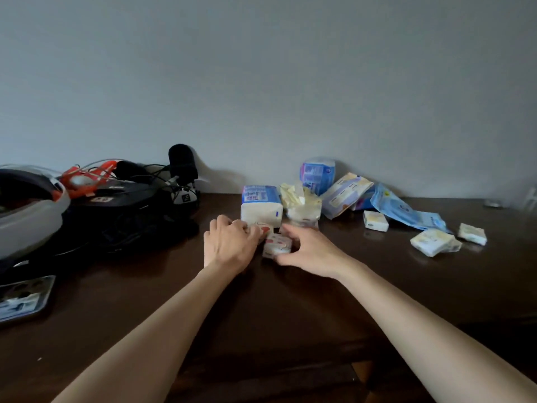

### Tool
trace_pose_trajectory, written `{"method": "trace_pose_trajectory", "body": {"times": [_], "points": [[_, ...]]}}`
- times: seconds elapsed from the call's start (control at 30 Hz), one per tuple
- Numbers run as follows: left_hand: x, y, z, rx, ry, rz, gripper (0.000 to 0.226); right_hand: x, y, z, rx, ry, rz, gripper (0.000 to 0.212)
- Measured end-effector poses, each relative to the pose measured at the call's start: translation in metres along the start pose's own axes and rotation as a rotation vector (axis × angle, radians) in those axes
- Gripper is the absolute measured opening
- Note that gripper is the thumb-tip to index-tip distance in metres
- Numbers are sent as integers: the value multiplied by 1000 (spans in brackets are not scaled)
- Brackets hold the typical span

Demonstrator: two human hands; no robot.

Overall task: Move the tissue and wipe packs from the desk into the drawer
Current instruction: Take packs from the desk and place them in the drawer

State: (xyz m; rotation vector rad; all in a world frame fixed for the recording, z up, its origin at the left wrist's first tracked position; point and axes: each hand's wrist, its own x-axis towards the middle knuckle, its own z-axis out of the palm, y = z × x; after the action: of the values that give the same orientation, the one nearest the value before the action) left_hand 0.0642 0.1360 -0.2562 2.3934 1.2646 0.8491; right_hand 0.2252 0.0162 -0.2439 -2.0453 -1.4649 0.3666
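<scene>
Two small white packs with red print lie mid-desk. My left hand (231, 242) closes its fingers on the far small pack (265, 227). My right hand (308, 251) grips the near small pack (277, 245) between thumb and fingers. Just behind stand a blue-and-white tissue pack (261, 206) and a clear bag of yellow tissues (302, 205). Further right lie a blue pack (318, 173) against the wall, a pale flat wipe pack (345, 193), a blue wipe pack (406, 210) and three small pale yellow packs (375, 221) (434, 242) (472, 234). No drawer is in view.
The dark wooden desk (261, 309) meets a grey wall. At the left sit a white helmet-like shell (29, 210), a black bag (122, 210) with cables, an orange item (87, 177) and a microphone (182, 164). A metal tray (23, 298) lies at the left edge.
</scene>
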Motion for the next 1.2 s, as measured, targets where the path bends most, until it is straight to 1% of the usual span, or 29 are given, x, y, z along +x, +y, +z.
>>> {"method": "trace_pose_trajectory", "body": {"times": [0.07,0.1,0.13,0.17,0.2,0.23,0.27,0.3,0.33,0.4,0.47,0.5,0.57,0.63,0.67,0.73,0.8,0.87,0.97,1.07,1.1,1.2], "points": [[-7,4,-1,-53,17,53,82,0,-2,3,220,-155,-28,109],[-11,6,-2,-53,19,93,88,0,-1,1,271,-154,-22,108],[-15,7,-2,-27,9,134,92,2,0,-3,280,-84,-13,98],[-16,8,-1,31,-20,176,93,5,-2,-9,249,45,0,82],[-18,9,1,110,-69,215,91,8,-3,-15,169,206,15,67],[-17,8,2,184,-120,244,87,14,-5,-21,33,355,18,57],[-16,8,1,234,-160,258,82,21,-6,-24,-126,438,13,54],[-15,8,1,258,-184,255,76,28,-5,-26,-268,440,19,55],[-14,7,-1,264,-189,240,72,34,-7,-26,-365,379,51,58],[-14,6,-3,270,-190,211,70,42,-8,-22,-410,222,164,57],[-14,7,-6,340,-199,206,73,46,-6,-12,-415,160,230,48],[-12,7,-9,389,-205,204,76,47,-5,-7,-444,177,232,44],[-9,7,-15,461,-219,177,78,44,-3,0,-543,284,215,34],[-10,5,-17,484,-215,137,75,39,-1,-2,-637,384,233,22],[-13,3,-17,478,-213,120,73,35,2,-5,-638,429,245,20],[-15,-2,-18,421,-221,87,74,23,5,-14,-576,518,224,20],[-15,-7,-23,371,-222,81,83,7,4,-23,-469,651,143,19],[-16,-10,-30,418,-200,105,92,-13,-3,-27,-324,766,40,18],[-27,-12,-38,434,-167,94,96,-43,-17,-24,-165,783,-66,14],[-48,-13,-49,368,-165,104,93,-74,-31,-15,-37,779,-123,10],[-59,-14,-53,327,-142,118,89,-85,-35,-10,-3,788,-146,8],[-98,-13,-63,141,44,143,69,-124,-43,11,77,832,-218,5]]}}
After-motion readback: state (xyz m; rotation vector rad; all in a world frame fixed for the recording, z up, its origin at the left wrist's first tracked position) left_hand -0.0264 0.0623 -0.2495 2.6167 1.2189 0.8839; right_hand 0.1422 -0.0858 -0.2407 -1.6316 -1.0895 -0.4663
